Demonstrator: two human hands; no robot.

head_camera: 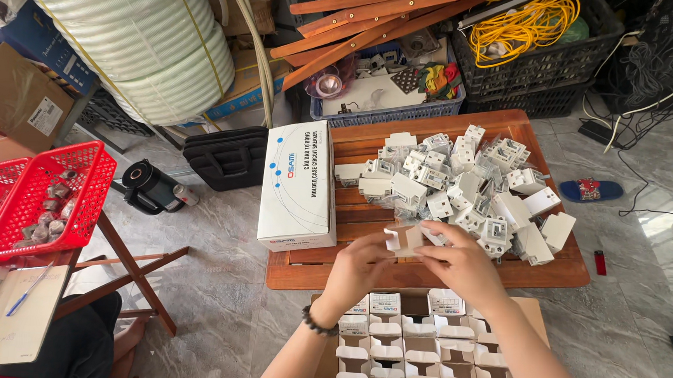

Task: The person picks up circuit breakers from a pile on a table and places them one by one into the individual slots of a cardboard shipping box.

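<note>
Sitting far left, a red basket [40,194] holds small parts; a long white box [298,185] lies on the wooden table [308,269]; the left hand [359,267] and right hand [460,263] both pinch one small white carton [405,238] between them (fingers curled shut, its long axis left to right); loose white parts [469,189] pile just beyond, nearer the right hand.

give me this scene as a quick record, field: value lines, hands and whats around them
left hand: left hand grips a small white box
right hand: right hand holds the same box from the other side
behind hands: pile of white parts on a wooden table
below hands: carton with rows of small boxes
left of pile: long white box
</note>
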